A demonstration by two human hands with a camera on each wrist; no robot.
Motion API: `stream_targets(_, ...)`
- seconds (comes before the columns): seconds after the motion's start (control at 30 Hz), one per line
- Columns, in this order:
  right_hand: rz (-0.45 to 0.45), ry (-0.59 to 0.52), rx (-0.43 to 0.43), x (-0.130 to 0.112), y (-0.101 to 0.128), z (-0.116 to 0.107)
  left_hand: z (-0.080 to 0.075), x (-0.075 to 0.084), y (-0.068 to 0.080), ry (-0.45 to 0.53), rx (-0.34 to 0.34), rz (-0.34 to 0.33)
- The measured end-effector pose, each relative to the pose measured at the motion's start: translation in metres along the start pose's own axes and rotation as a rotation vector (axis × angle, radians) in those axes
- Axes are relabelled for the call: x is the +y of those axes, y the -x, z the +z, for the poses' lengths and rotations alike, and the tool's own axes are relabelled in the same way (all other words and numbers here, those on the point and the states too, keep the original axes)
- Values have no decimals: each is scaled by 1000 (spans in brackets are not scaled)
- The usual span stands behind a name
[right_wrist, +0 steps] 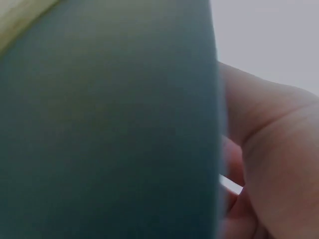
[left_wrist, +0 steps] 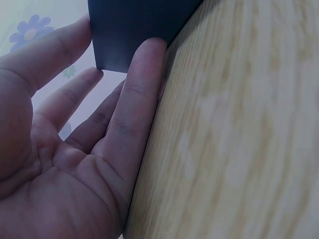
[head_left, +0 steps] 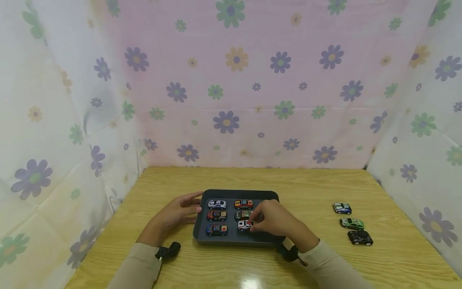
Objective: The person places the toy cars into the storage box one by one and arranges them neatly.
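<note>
A dark grey rectangular tray point(head_left: 234, 243) lies on the wooden table, with toy cars in two columns inside it. My left hand point(head_left: 175, 214) is at the tray's left side, its fairly straight fingers touching the wall, as the tray's dark corner point(left_wrist: 129, 35) shows in the left wrist view. Over the tray's right half, my right hand point(head_left: 276, 220) pinches a white toy car point(head_left: 245, 225) with red and black markings, at the near end of the right column. In the right wrist view the tray wall point(right_wrist: 109, 129) hides the fingertips and the car.
In the tray's left column are a white car point(head_left: 217, 204), a red one point(head_left: 216, 216) and a blue one point(head_left: 217, 230). A red-yellow car point(head_left: 243, 204) and a dark green car point(head_left: 242, 215) sit beyond the pinched one. Right of the tray stand blue-white point(head_left: 342, 208), green point(head_left: 351, 223) and black point(head_left: 360, 237) cars.
</note>
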State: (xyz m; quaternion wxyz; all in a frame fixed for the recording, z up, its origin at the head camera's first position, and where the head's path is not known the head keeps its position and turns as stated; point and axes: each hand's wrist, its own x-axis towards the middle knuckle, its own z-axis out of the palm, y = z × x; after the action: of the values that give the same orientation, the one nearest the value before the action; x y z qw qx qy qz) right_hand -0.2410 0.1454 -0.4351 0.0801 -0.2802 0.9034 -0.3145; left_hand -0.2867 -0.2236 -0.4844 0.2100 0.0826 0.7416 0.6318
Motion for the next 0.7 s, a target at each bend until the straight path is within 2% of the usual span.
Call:
stream_targets(0.27,76,3,-4,-5,1,8,0,-1,0,15,1,3)
stream_targets(0.7,69,-9,-27,-6,0,11,-1,-1,-1,17,-12,10)
